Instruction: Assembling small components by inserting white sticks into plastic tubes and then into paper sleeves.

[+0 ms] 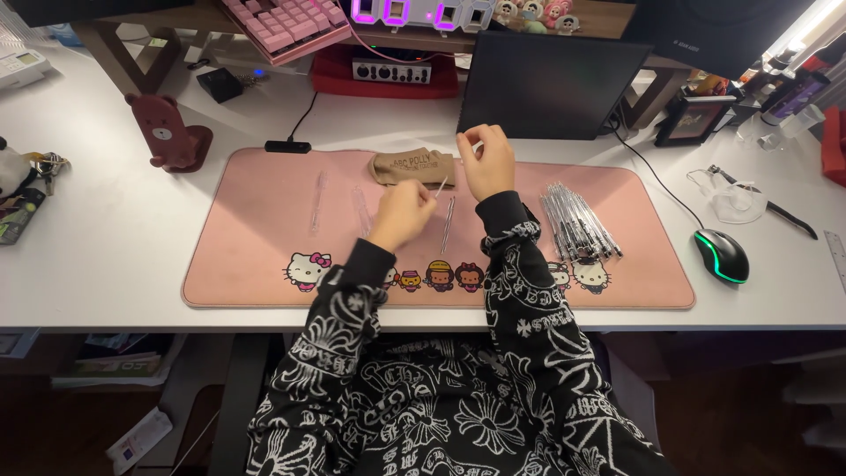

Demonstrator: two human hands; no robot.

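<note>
My left hand (401, 214) hovers over the middle of the pink desk mat (256, 264) and pinches a thin white refill-like stick (440, 186) that points up to the right. My right hand (487, 160) is raised just beyond it, fingers curled and pinched together; whether it grips something small I cannot tell. A slim pen part (448, 222) lies on the mat between my forearms. Two clear tubes (318, 201) rest on the mat to the left. A pile of several clear pens (577, 225) lies at the right.
A tan folded cloth pouch (411, 166) sits at the mat's far edge. A dark laptop screen back (551, 84) stands behind it. A lit mouse (721, 255) and a clear holder (738, 201) lie right. A brown bear stand (169, 134) stands left, a pink keyboard (286, 26) behind.
</note>
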